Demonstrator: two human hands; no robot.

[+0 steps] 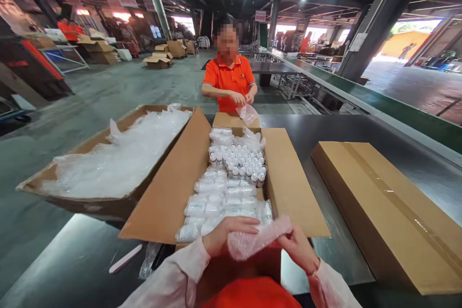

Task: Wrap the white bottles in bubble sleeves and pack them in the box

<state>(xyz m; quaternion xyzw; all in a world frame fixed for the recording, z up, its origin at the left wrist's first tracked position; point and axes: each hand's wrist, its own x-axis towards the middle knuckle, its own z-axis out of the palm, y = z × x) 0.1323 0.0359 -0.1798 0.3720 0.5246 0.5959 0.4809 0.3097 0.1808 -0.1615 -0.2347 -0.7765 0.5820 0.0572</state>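
My left hand (227, 236) and my right hand (298, 248) both grip a small bubble-wrap bag (258, 239), held level just over the near edge of an open cardboard box (173, 187). Inside the box lie several wrapped white bottles (220, 197) in front and upright bare bottles (240, 161) behind them. I wear white sleeve covers.
A second open box of clear plastic bags (115, 159) sits to the left. A sealed long carton (390, 211) lies on the right of the dark table (325, 127). Across the table a person in an orange shirt (228, 79) handles a small bag (248, 113). A white stick (125, 258) lies near left.
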